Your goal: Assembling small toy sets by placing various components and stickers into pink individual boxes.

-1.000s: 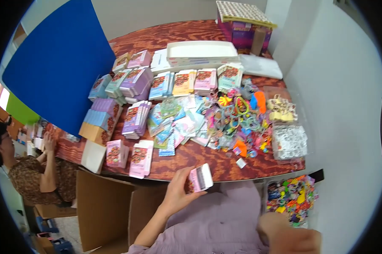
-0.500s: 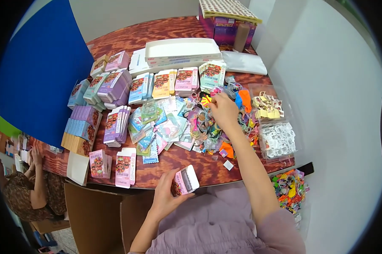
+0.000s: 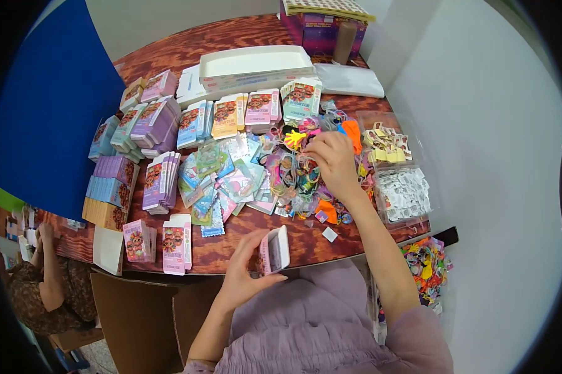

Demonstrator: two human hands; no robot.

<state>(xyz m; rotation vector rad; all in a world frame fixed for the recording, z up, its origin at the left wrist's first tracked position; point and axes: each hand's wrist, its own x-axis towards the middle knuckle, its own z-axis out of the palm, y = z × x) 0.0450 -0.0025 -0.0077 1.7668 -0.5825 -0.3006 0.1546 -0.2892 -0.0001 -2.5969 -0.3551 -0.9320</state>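
Note:
My left hand (image 3: 242,274) grips a small pink carton (image 3: 275,252) at the table's front edge, its open end tilted up toward the right. Over a heap of small trinkets and cords (image 3: 298,171), my right hand (image 3: 336,163) reaches in with its fingers pinched together; whatever is between the fingertips is too small to make out. A yellow hand-shaped toy (image 3: 295,139) lies on the heap just left of those fingertips. Left of the heap spreads a loose pile of pastel cards and packets (image 3: 237,181). Flat pink cartons (image 3: 177,244) lie near the front edge.
Stacks of coloured cartons (image 3: 159,124) stand at the left and back. Behind them are a white tray (image 3: 256,65) and plastic bags (image 3: 349,81). A clear divided bin (image 3: 405,193) holds small pieces at right. Beside the blue panel (image 3: 50,106), another person (image 3: 50,280) sits.
My right hand has let go of the yellow hand-shaped toy and shifted right and lower over the heap. The left hand has turned the pink carton more upright. The whole view has shifted slightly.

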